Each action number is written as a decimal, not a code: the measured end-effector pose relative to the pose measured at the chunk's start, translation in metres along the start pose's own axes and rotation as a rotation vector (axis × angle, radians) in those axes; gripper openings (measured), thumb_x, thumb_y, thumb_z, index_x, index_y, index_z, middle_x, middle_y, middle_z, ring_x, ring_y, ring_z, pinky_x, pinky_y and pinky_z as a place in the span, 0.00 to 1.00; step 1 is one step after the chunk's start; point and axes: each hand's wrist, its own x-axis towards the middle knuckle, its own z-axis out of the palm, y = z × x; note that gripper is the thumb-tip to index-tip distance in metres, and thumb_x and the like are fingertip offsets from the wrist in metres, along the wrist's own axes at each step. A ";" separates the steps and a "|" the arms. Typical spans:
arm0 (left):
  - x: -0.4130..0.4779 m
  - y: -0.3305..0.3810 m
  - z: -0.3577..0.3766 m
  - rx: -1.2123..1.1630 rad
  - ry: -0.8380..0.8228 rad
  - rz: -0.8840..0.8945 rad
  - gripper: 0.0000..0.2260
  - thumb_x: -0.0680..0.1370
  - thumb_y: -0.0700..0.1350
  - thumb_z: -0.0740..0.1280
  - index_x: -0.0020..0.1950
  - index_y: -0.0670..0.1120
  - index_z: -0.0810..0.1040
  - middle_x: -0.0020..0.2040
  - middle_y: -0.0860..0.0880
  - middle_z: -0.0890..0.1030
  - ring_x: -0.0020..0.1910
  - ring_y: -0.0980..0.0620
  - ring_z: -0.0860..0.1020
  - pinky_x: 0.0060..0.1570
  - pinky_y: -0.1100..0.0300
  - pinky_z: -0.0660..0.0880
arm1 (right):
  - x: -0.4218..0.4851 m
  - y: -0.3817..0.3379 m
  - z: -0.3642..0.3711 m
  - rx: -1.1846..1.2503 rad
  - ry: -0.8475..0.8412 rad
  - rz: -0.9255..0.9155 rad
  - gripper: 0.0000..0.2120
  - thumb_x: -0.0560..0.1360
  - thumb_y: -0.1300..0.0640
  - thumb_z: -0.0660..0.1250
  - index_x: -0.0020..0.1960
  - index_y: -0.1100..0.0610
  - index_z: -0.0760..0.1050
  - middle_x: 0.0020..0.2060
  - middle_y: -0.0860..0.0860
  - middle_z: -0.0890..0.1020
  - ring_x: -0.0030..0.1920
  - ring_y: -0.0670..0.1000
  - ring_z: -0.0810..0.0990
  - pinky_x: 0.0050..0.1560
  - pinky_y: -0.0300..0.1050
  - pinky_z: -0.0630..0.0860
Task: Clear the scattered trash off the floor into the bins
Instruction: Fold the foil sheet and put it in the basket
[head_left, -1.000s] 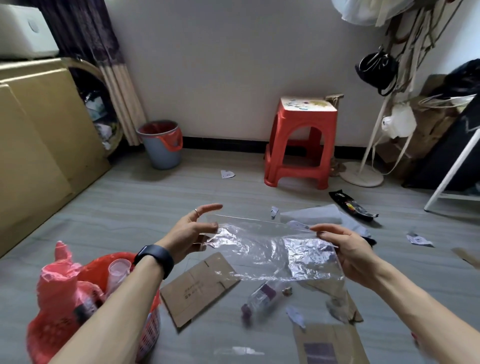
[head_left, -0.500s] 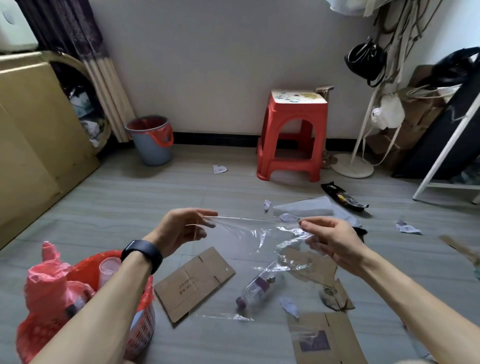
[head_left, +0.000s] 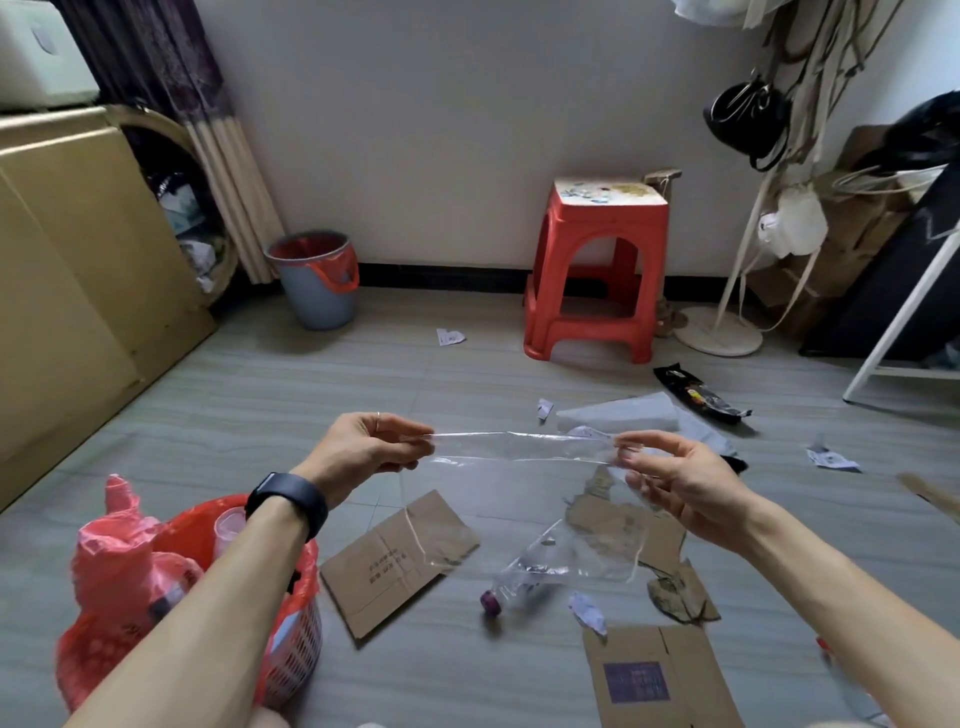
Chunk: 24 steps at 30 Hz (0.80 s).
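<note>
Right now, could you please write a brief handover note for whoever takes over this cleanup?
Left grip and right grip each pinch one end of the clear plastic bag, stretched between them above the floor.
Red basket at the left already holds trash; grey bucket stands by the wall.
Left to do: bin the bag, then the bottle, cardboard pieces, black wrapper and paper scraps lying on the floor.

Cardboard sheet (head_left: 691, 670) cut off by bottom edge, basket (head_left: 293, 652) behind forearm (head_left: 208, 623)
</note>
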 end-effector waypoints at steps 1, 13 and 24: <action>0.000 0.000 0.000 0.004 0.012 0.008 0.08 0.68 0.35 0.76 0.44 0.46 0.87 0.46 0.40 0.85 0.40 0.49 0.80 0.46 0.61 0.78 | -0.001 0.001 0.001 -0.028 -0.002 0.002 0.11 0.72 0.66 0.71 0.53 0.60 0.81 0.42 0.58 0.85 0.31 0.49 0.79 0.29 0.35 0.75; -0.006 0.003 -0.003 -0.041 0.077 0.073 0.11 0.73 0.32 0.72 0.51 0.46 0.83 0.47 0.44 0.86 0.41 0.49 0.79 0.49 0.56 0.75 | 0.004 -0.001 0.013 0.086 0.047 -0.064 0.10 0.78 0.70 0.63 0.50 0.63 0.82 0.40 0.57 0.85 0.34 0.50 0.81 0.32 0.36 0.79; -0.005 0.005 0.000 -0.129 0.003 -0.046 0.11 0.78 0.37 0.66 0.45 0.49 0.85 0.40 0.45 0.83 0.32 0.49 0.77 0.36 0.60 0.73 | 0.006 0.000 0.011 0.113 0.059 -0.034 0.09 0.78 0.62 0.63 0.51 0.63 0.81 0.45 0.56 0.85 0.36 0.53 0.84 0.36 0.40 0.82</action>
